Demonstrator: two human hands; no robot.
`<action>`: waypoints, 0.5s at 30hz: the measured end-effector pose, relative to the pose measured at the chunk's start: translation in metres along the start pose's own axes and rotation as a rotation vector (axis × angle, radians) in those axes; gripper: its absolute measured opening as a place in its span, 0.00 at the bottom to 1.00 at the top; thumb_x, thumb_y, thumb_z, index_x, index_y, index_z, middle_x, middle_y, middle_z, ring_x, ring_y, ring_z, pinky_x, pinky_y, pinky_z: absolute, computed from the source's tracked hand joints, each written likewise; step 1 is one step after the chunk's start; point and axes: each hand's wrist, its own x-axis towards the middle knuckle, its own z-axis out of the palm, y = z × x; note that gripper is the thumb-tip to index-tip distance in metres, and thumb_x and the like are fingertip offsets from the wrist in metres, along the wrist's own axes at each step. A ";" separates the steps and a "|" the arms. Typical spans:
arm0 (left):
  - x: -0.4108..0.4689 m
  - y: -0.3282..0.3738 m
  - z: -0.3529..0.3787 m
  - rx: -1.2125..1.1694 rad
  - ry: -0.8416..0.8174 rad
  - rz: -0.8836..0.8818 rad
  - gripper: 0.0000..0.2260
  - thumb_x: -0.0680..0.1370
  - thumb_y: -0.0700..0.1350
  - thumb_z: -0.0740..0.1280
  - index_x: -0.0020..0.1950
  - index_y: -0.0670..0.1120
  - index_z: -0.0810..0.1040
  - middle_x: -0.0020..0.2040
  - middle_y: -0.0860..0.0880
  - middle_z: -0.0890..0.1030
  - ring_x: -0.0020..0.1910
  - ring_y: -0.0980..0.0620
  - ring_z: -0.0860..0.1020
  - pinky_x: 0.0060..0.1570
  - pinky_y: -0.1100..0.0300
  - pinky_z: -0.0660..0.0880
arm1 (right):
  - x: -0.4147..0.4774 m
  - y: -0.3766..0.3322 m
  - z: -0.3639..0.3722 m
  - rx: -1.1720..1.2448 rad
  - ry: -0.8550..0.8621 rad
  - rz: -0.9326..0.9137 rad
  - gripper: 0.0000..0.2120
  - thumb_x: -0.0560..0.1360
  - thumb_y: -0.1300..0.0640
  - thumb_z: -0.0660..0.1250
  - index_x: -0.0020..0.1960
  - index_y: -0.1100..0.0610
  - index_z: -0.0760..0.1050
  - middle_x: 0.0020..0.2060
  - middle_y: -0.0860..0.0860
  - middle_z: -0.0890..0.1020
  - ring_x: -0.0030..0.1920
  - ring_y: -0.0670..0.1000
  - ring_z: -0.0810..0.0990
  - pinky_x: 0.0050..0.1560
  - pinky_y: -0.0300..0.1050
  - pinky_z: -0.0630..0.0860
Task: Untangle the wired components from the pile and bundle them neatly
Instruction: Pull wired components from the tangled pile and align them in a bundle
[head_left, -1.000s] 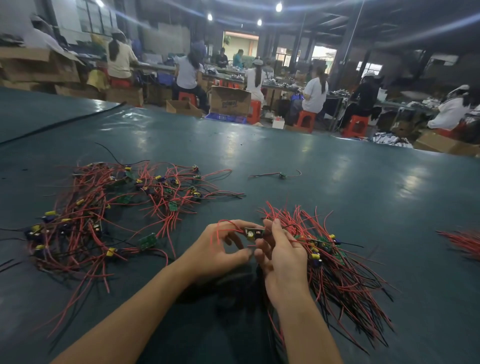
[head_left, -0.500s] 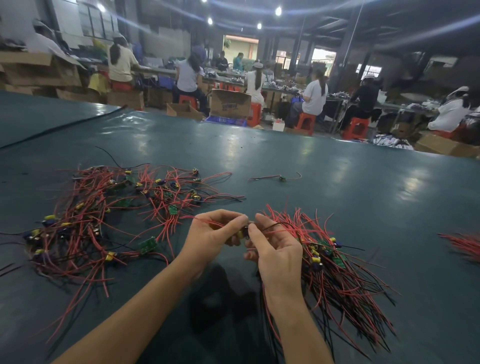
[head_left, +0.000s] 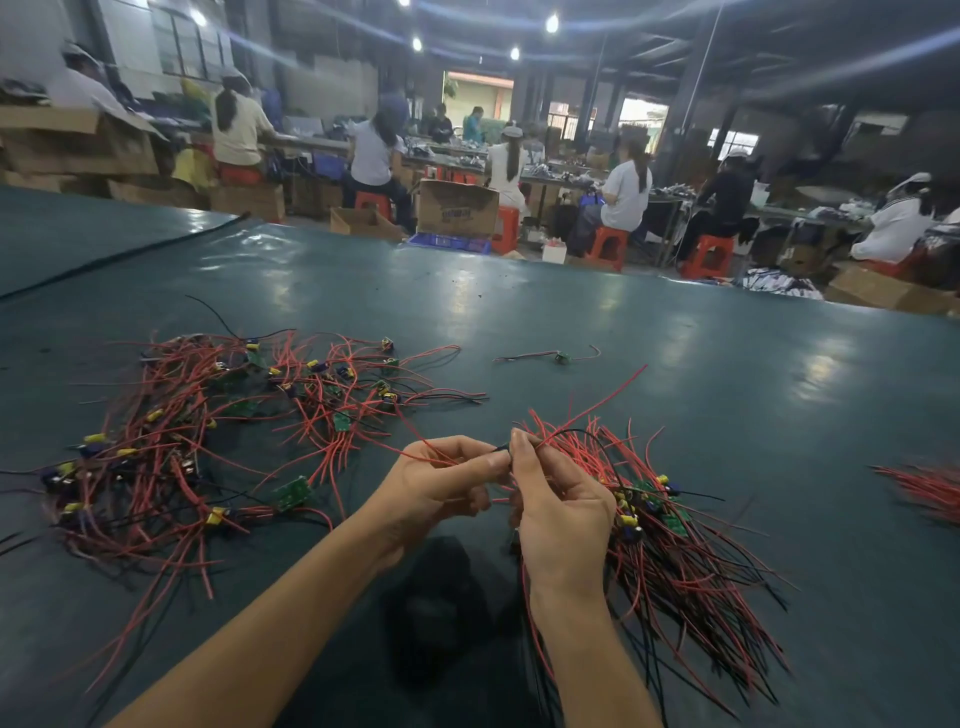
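- Left hand (head_left: 436, 483) and right hand (head_left: 563, 509) meet over the table (head_left: 675, 322), fingertips almost touching.
- Both pinch one component (head_left: 501, 450). Left thumb and forefinger are pressed on its red lead. Right thumb and forefinger are on the dark part, where a black lead loops off. The fingers hide its board.
- One long red lead (head_left: 597, 397) sticks up and away to the right, free.
- Pile (head_left: 208, 441) lies flat to the left, with red leads crossed over green boards and yellow parts. Plenty there is unsorted.
- Bundle (head_left: 675, 551) lies just right of the right hand, its leads running roughly one way toward the near edge. Cannot tell whether the right hand's lower fingers also hold it.
- Judged step: straightening this piece's leads before it joins the bundle.
- Doing it well:
  - Keep one pinch close to the board end and draw the leads through the other fingers until they run parallel.
  - The lead under the left fingers runs back toward the pile. Check it for a snag before pulling.
  - Pull slowly, since thin leads probably tear at the joints.
  - Lay it board beside boards, with the leads pointing the same way.
- Lone stray (head_left: 560, 356) lies well beyond the hands. A blurred red heap (head_left: 930, 491) sits at the right edge.
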 end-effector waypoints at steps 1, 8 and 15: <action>0.000 -0.001 -0.001 0.017 -0.008 -0.005 0.10 0.64 0.50 0.80 0.39 0.48 0.85 0.38 0.46 0.83 0.28 0.54 0.75 0.33 0.63 0.74 | 0.000 -0.001 0.000 0.000 0.009 -0.005 0.06 0.74 0.58 0.73 0.39 0.54 0.87 0.36 0.55 0.83 0.34 0.49 0.77 0.37 0.42 0.73; -0.004 -0.001 0.004 0.101 -0.061 -0.010 0.21 0.70 0.58 0.75 0.48 0.40 0.84 0.44 0.46 0.84 0.33 0.53 0.77 0.37 0.63 0.73 | -0.001 -0.005 0.000 0.101 0.002 0.047 0.09 0.73 0.63 0.73 0.36 0.54 0.85 0.33 0.54 0.85 0.34 0.49 0.82 0.34 0.36 0.78; -0.004 0.001 0.010 0.135 -0.001 0.050 0.19 0.72 0.57 0.68 0.43 0.40 0.84 0.38 0.44 0.83 0.32 0.52 0.76 0.35 0.62 0.72 | 0.000 0.001 -0.001 -0.018 0.056 -0.006 0.05 0.73 0.61 0.73 0.41 0.53 0.86 0.43 0.60 0.85 0.41 0.58 0.84 0.42 0.46 0.82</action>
